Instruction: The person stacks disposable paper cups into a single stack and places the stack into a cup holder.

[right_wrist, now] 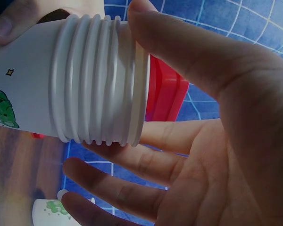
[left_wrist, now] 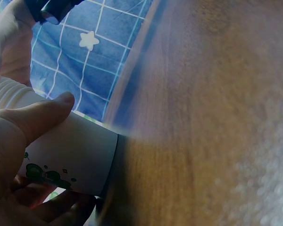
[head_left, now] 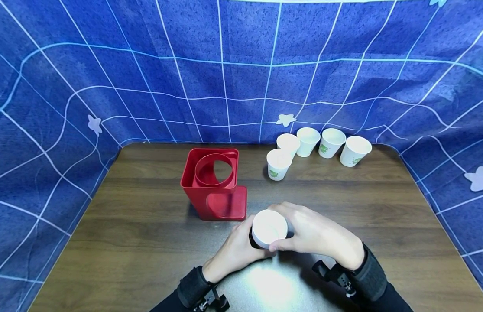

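Though printed with green figures and small stars, bears no readable writing: stack of paper cups [head_left: 269,228], low centre of the head view, mouth turned toward the camera. Held between both hands just in front of the red cup holder [head_left: 214,184]. Left hand [head_left: 235,251] curled round the lower end from the left, thumb laid along the white wall. Right hand [head_left: 317,236] at the rim end from the right, thumb [right_wrist: 188,52] pressed over the rims, remaining fingers [right_wrist: 132,188] loosely spread beneath and not closed on the stack.

Seen only from the right wrist: several nested rims [right_wrist: 101,77] packed tight, proof of a stack rather than a single cup, with red holder directly behind and one loose cup [right_wrist: 49,212] at lower left of that frame. Seen only from the left wrist: green print [left_wrist: 42,174] near the base, thumb [left_wrist: 37,117] on top, fingers wrapped under, bench [left_wrist: 217,117] filling the right half. Seen only from the head: five single cups [head_left: 319,147] clustered at upper right of the wooden bench, well apart from the hands, each with a small green mark too tiny to read; blue grid cloth [head_left: 241,65] with pale stars behind.
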### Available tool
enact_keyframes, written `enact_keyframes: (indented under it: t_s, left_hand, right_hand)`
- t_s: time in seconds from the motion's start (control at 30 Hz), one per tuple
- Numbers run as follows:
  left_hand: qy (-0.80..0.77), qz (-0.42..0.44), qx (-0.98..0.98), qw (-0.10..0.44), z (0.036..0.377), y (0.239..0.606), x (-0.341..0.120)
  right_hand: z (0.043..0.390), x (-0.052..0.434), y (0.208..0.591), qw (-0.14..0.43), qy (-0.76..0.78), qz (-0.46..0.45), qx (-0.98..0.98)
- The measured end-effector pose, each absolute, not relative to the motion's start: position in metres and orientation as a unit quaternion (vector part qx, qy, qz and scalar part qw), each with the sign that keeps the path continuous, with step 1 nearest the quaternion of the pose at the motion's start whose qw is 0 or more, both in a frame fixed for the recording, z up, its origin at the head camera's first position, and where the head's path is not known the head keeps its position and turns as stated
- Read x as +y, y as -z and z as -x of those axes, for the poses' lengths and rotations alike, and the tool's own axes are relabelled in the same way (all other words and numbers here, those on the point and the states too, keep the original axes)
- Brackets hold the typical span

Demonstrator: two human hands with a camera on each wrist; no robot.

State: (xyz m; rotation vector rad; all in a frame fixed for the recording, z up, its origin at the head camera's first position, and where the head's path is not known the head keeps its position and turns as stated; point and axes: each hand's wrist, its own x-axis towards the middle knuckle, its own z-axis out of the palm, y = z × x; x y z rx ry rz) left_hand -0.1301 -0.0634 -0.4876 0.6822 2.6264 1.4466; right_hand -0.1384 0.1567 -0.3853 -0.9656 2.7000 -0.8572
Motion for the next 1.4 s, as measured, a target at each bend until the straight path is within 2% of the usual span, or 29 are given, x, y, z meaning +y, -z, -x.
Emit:
enact_keyframes:
  t_s: [0.8, 1.03, 1.4]
  left_hand:
    - [-0.467, -0.211, 0.858, 0.043, 0.129, 0.485, -0.063]
    - [-0.465, -0.213, 0.858, 0.035, 0.129, 0.487, -0.062]
    - [-0.472, -0.214, 0.854, 0.042, 0.129, 0.486, -0.063]
  right_hand:
    - [0.138, 0.158, 0.382, 0.066, 0.252, 0.324, 0.91]
    - [0.137, 0.165, 0.373, 0.024, 0.269, 0.314, 0.91]
    - [0.157, 0.182, 0.368, -0.063, 0.318, 0.215, 0.921]
